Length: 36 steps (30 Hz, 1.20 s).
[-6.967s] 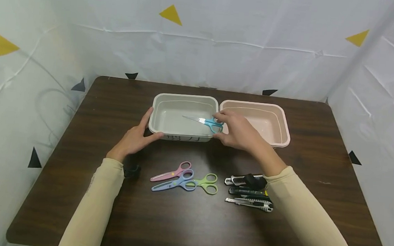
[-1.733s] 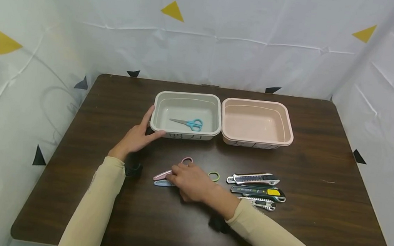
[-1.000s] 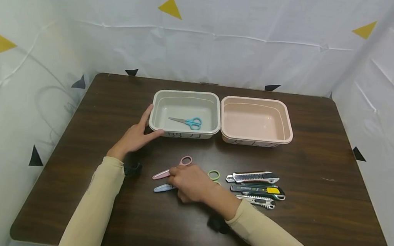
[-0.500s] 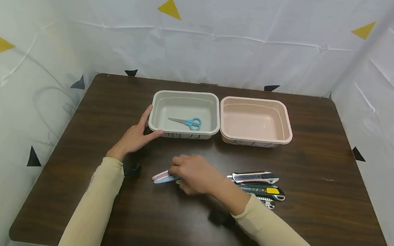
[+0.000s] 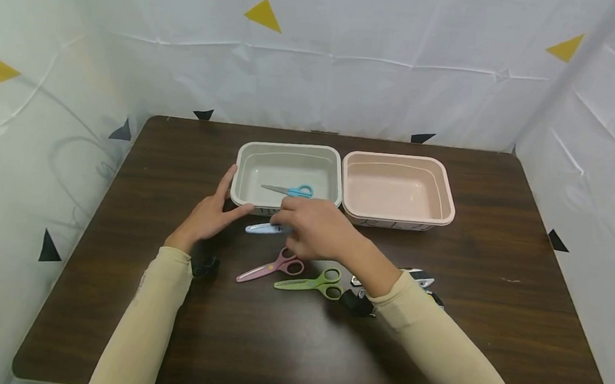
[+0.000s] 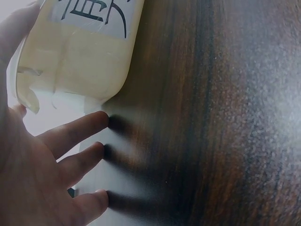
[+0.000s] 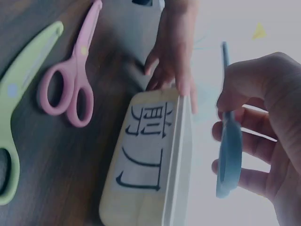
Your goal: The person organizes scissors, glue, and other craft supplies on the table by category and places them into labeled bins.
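Observation:
My right hand (image 5: 318, 229) pinches the light blue scissors (image 5: 266, 228) above the front rim of the grey bin (image 5: 290, 146). In the right wrist view those blue scissors (image 7: 229, 160) hang edge-on between thumb and fingers. Straight, spread fingers of my left hand (image 5: 209, 215) touch the bin's left front corner. Inside the bin lie turquoise-handled scissors (image 5: 302, 190), partly behind my right hand. Pink scissors (image 5: 271, 267) and green scissors (image 5: 313, 284) lie on the table in front. A label with black characters (image 7: 146, 148) is on the bin's front wall.
A pink bin (image 5: 397, 157) stands right beside the grey one. Several utility knives (image 5: 422, 278) lie at the right, mostly covered by my right forearm. White sheets (image 5: 326, 97) enclose the brown table (image 5: 273, 346) at the back and sides.
The turquoise-handled scissors went into the grey bin. My right hand then picked up the light blue scissors from the pile and carried them forward to the bin. The left hand stayed at its corner.

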Tool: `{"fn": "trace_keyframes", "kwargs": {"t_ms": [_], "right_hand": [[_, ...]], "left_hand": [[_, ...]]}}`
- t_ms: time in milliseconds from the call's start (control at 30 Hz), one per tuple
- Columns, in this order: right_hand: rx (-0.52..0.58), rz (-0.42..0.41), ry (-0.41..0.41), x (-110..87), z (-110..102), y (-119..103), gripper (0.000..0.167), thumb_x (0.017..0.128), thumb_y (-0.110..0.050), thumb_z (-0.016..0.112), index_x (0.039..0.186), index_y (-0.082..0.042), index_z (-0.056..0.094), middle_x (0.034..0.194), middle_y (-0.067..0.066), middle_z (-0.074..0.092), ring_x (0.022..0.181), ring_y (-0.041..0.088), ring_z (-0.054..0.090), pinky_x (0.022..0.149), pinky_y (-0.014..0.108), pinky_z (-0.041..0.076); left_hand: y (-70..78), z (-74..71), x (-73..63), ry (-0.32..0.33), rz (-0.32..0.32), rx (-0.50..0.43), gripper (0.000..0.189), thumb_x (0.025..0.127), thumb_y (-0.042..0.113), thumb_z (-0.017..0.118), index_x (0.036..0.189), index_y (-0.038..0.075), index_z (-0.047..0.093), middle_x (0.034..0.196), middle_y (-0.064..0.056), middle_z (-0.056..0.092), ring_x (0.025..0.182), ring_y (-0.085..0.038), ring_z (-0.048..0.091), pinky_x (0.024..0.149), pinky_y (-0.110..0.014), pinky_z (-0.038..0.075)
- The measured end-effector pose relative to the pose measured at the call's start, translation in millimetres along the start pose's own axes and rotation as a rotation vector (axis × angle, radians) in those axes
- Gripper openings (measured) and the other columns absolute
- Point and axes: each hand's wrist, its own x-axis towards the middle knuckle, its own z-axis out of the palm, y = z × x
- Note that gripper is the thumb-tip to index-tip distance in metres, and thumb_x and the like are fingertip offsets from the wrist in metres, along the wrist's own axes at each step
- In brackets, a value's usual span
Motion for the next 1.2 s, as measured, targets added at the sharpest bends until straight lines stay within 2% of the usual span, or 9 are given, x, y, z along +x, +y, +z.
{"fn": "trace_keyframes", "kwargs": {"t_ms": [100, 300, 500, 700, 933, 1200], "right_hand": [[0.014, 0.028, -0.003, 5.7, 0, 7, 0.04, 0.07, -0.011, 0.06, 0.107, -0.02, 0.074, 0.088, -0.007, 0.054, 0.064, 0.01, 0.044, 0.052, 0.029, 0.041], [0.063, 0.117, -0.02, 18.0, 3, 21, 0.039, 0.075, -0.015, 0.063, 0.112, -0.019, 0.074, 0.093, -0.007, 0.059, 0.071, 0.009, 0.05, 0.058, 0.03, 0.044], [0.106, 0.255, 0.003, 26.7, 8, 37, 0.036, 0.079, -0.018, 0.066, 0.113, -0.017, 0.075, 0.095, -0.005, 0.063, 0.073, 0.012, 0.053, 0.062, 0.032, 0.044], [0.153, 0.399, -0.015, 33.0, 17, 49, 0.037, 0.08, -0.018, 0.066, 0.116, -0.017, 0.074, 0.097, -0.004, 0.064, 0.074, 0.015, 0.055, 0.06, 0.032, 0.044], [0.265, 0.499, -0.053, 36.5, 26, 62, 0.036, 0.082, -0.013, 0.067, 0.117, -0.012, 0.072, 0.099, 0.001, 0.07, 0.081, 0.015, 0.06, 0.069, 0.032, 0.048], [0.307, 0.601, -0.086, 39.0, 32, 70, 0.034, 0.081, -0.011, 0.066, 0.114, -0.011, 0.074, 0.102, 0.004, 0.071, 0.086, 0.016, 0.062, 0.076, 0.034, 0.049]], "left_hand": [[-0.2, -0.3, -0.7, 0.001, 0.007, -0.001, 0.095, 0.084, 0.074, 0.056, 0.149, 0.057, -0.01, 0.154, -0.012, 0.037, 0.135, -0.045, 0.038, 0.099, -0.071, 0.03], [1.5, -1.1, -1.8, -0.005, 0.014, 0.009, 0.095, 0.085, 0.071, 0.056, 0.149, 0.056, -0.012, 0.155, -0.012, 0.035, 0.135, -0.045, 0.038, 0.1, -0.07, 0.03], [1.7, -0.1, -1.3, -0.001, -0.006, 0.006, 0.094, 0.083, 0.075, 0.055, 0.147, 0.059, -0.011, 0.156, -0.012, 0.033, 0.136, -0.045, 0.037, 0.099, -0.071, 0.03], [1.6, -0.1, -0.1, -0.003, -0.01, 0.003, 0.093, 0.083, 0.075, 0.055, 0.146, 0.061, -0.012, 0.156, -0.013, 0.034, 0.136, -0.046, 0.036, 0.099, -0.072, 0.029], [2.8, 0.2, -1.3, -0.006, -0.016, 0.004, 0.093, 0.083, 0.075, 0.055, 0.146, 0.061, -0.012, 0.155, -0.014, 0.034, 0.136, -0.046, 0.036, 0.099, -0.073, 0.029], [6.0, 1.1, -2.5, -0.005, -0.023, 0.004, 0.094, 0.083, 0.075, 0.056, 0.147, 0.059, -0.011, 0.156, -0.013, 0.034, 0.137, -0.046, 0.035, 0.1, -0.072, 0.028]]}}
